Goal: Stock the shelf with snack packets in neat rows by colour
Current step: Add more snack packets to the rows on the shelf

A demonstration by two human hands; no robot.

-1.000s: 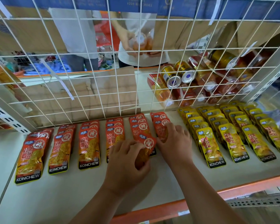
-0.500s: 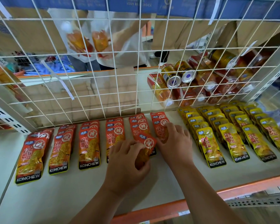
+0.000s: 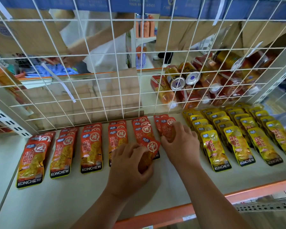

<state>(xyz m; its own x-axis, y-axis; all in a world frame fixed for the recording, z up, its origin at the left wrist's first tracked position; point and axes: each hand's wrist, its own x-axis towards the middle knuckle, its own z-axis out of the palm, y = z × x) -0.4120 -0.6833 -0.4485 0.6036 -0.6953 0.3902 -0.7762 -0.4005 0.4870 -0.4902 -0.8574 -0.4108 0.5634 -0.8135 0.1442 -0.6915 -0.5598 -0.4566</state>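
Observation:
Rows of red snack packets [image 3: 91,146] lie on the left and middle of the white shelf [image 3: 59,202]. Rows of yellow packets [image 3: 216,146] fill the right side. My left hand [image 3: 129,169] grips a red packet [image 3: 149,147] at the front of the fifth red row, holding it tilted. My right hand [image 3: 180,142] pinches the front packet [image 3: 167,129] of the sixth red row, just left of the yellow rows. Both hands cover the lower parts of those packets.
A white wire grid [image 3: 106,80] backs the shelf. Behind it lie cans [image 3: 177,80] and red packaged goods, cardboard, and another person in a white top [image 3: 102,47]. An orange rail [image 3: 205,204] edges the shelf front.
My hands have barely shifted on the red packets. The person behind the grid has moved left and bent down.

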